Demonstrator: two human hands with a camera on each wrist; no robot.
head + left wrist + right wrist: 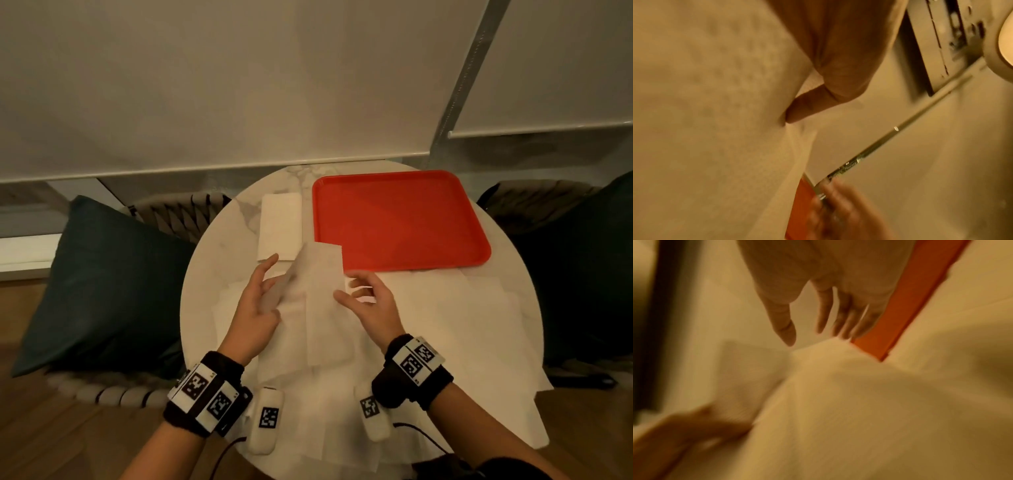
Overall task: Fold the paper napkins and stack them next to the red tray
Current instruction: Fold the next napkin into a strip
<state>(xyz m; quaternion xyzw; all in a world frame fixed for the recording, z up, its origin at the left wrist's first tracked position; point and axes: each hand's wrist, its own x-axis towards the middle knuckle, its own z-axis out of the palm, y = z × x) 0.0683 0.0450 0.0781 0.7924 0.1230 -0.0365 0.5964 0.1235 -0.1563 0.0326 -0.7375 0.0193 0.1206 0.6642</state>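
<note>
Nearest the camera, loose unfolded napkins point(445, 342) lie spread over the near half of the round marble table point(212, 267), some hanging past its edge, with two banded wrists above them. Just beyond, the left hand point(255, 308) is spread, its fingers straight and apart, lying along the left flap of a half-folded napkin point(322, 274) that stands raised in front of the person; the left wrist view shows the thumb against the paper. The right hand point(368, 305) hovers at the napkin's right edge with fingers loosely extended and fanned; whether the tips actually touch the paper cannot be told, since both wrist views are blurred. Farther back, a stack of folded napkins point(281, 226) rests on the table, just left of the red tray point(400, 219). The raised napkin's far corner overlaps the tray's near left corner.
</note>
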